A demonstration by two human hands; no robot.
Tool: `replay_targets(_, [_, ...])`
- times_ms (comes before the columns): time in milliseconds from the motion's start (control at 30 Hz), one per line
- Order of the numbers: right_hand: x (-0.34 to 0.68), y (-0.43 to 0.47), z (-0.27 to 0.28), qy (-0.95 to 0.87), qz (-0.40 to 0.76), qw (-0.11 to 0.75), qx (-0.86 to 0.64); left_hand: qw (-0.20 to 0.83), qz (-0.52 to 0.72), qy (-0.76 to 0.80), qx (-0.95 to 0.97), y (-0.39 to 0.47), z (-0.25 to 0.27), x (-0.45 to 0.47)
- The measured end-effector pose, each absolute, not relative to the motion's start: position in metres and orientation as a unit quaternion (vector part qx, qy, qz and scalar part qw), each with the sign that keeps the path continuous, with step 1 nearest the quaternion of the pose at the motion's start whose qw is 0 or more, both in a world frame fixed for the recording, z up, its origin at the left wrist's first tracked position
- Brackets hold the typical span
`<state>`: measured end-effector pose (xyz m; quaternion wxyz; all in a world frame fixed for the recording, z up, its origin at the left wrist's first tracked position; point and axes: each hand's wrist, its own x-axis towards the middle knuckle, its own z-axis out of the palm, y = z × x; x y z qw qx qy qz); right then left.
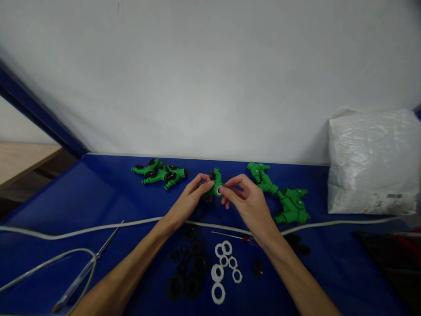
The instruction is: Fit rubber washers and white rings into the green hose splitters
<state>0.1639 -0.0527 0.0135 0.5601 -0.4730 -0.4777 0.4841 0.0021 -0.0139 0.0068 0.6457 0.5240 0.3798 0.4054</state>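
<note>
A green Y-shaped hose splitter (pixel 217 177) with a black valve lever is held above the blue table. My left hand (pixel 193 195) is closed around its left side, thumb in front. At the opening facing me sits a white ring (pixel 219 190). The thumb and fingers of my right hand (pixel 246 196) are pinched at this ring, against the splitter's right side. Part of the splitter is hidden behind my fingers.
Green splitters with black levers (pixel 159 174) lie at the back left; more green bodies (pixel 292 206) lie right. Nearer me are white rings (pixel 217 273), black rings (pixel 192 286) and a screwdriver (pixel 230 235). A white cable (pixel 131 223) crosses the table. A plastic-wrapped package (pixel 373 162) stands right.
</note>
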Motion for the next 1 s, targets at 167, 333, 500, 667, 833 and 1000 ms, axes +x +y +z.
replay_targets(167, [0.16,-0.052,0.012,-0.465,0.509,0.557,-0.462,0.682,0.438,0.354,0.465,-0.012,0.001,0.006])
replay_targets(333, [0.156,-0.056,0.014,-0.425,0.582,0.54,-0.435,0.674,0.455,0.369,0.451,-0.009,-0.003,0.006])
replay_targets(500, [0.153,-0.058,0.015,-0.421,0.586,0.55,-0.42,0.565,0.442,0.431,0.548,-0.011,-0.003,0.006])
replay_targets(667, [0.157,-0.056,0.015,-0.435,0.549,0.567,-0.434,0.505,0.43,0.427,0.614,-0.016,0.004,0.006])
replay_targets(833, [0.159,-0.055,0.016,-0.461,0.526,0.559,-0.444,0.494,0.428,0.44,0.616,-0.015,0.004,0.005])
replay_targets(1000, [0.158,-0.056,0.015,-0.469,0.524,0.558,-0.44,0.493,0.423,0.429,0.627,-0.014,0.002,0.004])
